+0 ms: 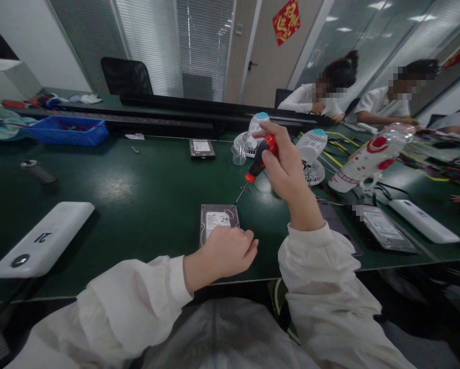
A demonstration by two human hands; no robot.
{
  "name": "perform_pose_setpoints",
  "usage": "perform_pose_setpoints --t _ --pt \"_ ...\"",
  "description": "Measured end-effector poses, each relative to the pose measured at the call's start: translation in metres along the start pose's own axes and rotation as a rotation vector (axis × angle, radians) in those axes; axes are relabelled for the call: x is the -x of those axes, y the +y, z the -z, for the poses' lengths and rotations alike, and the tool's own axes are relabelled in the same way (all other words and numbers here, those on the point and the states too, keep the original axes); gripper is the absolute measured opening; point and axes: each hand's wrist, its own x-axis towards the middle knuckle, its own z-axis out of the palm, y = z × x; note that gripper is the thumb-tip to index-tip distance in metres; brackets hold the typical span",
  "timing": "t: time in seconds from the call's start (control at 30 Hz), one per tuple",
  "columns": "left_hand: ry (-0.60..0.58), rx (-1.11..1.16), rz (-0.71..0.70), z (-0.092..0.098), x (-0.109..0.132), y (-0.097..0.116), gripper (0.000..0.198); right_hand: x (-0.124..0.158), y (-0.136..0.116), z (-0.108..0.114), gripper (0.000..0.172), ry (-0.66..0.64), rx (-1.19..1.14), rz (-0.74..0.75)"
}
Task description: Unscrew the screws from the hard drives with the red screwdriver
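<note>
A hard drive (214,212) with a white label lies flat on the green table in front of me. My left hand (230,251) is over its near part, fingers curled round toward its right side, hiding that end. In my right hand (281,164) is a screwdriver (257,163) with a black and red handle, held at a slant. The tip of its shaft is at the drive's far right corner. Several small screws (246,189) lie on the table just beyond the drive, by the shaft.
Farther back lies a second hard drive (202,148). White fans (310,148) and a clear cup (239,152) stand behind my right hand. Power banks (47,236) flank both sides. A blue tray (68,130) is far left, a patterned bottle (368,159) right. Co-workers (318,97) sit across.
</note>
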Motion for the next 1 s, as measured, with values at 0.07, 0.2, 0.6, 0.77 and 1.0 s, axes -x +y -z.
perform_pose_setpoints --t 0.07,0.2,0.6,0.77,1.0 --pt "0.008 -0.001 0.003 0.001 0.0 0.0 0.04 0.0 0.001 -0.003 0.041 0.018 0.043 -0.027" --pt "0.01 -0.007 0.004 0.001 0.001 0.0 0.041 0.0 -0.001 -0.007 0.034 0.023 0.126 -0.072" --pt "0.019 -0.004 -0.004 0.0 0.001 -0.001 0.041 0.003 -0.003 -0.017 0.05 0.013 0.046 -0.026" --pt "-0.008 -0.001 0.016 0.001 0.0 0.0 0.042 0.003 -0.008 -0.017 0.045 -0.02 0.044 -0.044" --pt "-0.005 -0.004 0.003 0.0 0.0 -0.001 0.042 0.002 -0.001 -0.014 0.048 0.008 0.078 -0.042"
